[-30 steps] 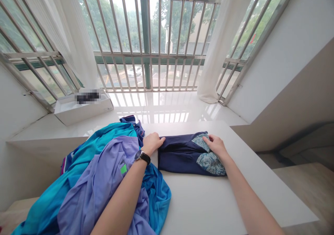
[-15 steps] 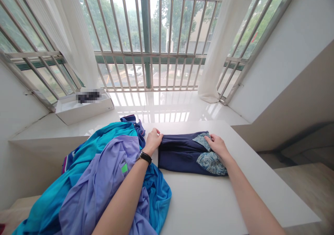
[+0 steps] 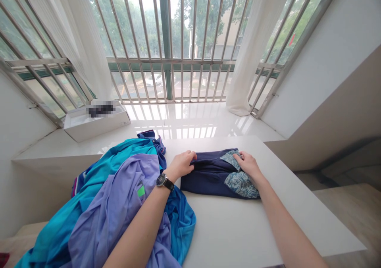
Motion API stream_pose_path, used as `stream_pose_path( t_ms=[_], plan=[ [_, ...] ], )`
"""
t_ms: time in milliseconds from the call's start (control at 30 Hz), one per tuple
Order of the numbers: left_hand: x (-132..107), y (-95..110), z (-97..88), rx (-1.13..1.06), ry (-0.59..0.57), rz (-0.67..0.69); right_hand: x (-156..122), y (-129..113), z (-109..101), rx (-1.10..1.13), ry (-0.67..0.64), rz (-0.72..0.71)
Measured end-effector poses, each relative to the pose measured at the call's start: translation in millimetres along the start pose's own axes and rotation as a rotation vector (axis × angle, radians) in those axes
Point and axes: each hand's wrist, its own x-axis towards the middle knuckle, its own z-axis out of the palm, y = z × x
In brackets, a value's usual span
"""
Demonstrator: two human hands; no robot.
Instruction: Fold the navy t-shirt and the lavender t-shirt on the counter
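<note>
A dark navy garment (image 3: 208,182) with blue-white paisley patches at its right end lies folded in a long strip on the white table (image 3: 232,228). My left hand (image 3: 182,165), wearing a black-strapped watch, curls its fingers and thumb on the garment's upper left corner. At the other end, my right hand (image 3: 248,165) pinches the upper paisley patch between thumb and fingers. Left of the garment is a loose heap of clothes: a lilac garment (image 3: 119,196) lies over a teal one (image 3: 98,180), with a bright blue part (image 3: 186,220) beneath my left forearm.
Behind the table runs a glossy white window sill (image 3: 190,121) under a barred window. An open white box (image 3: 95,127) stands on its left side, its contents blurred out. White curtains hang on both sides. The table's right edge slants toward the lower right corner.
My left hand has slid a little right along the garment's upper edge and turned, its fingers now curled over. My right hand and the garment have hardly moved.
</note>
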Motion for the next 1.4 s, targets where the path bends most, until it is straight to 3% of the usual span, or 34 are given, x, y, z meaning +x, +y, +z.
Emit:
stream_pose_path(
  t_ms=[333, 567, 667, 767, 900, 1000, 1400],
  plan=[
    [1, -15, 5.5, 0.046, -0.094, -0.01, -2, -6, -10, -0.017, -0.034, -0.007],
    [1, -21, 0.9, -0.188, -0.094, -0.069, -6, -3, -15, -0.094, -0.071, 0.005],
    [1, -23, -2.6, -0.247, -0.048, -0.114, -10, -8, -19, -0.131, 0.023, -0.035],
    [1, -23, -1.2, -0.243, -0.034, -0.094, -18, -22, -24, -0.119, 0.125, -0.17],
    [4, -21, 5.1, -0.203, -0.053, -0.011, -29, -41, -28, -0.008, -0.164, -0.427],
    [6, -19, 7.7, -0.164, -0.031, 0.032, -35, -48, -28, -0.008, -0.301, -0.497],
    [2, -10, 1.3, 0.022, -0.002, 0.046, -34, -43, -24, -0.111, -0.271, -0.565]
  ],
)
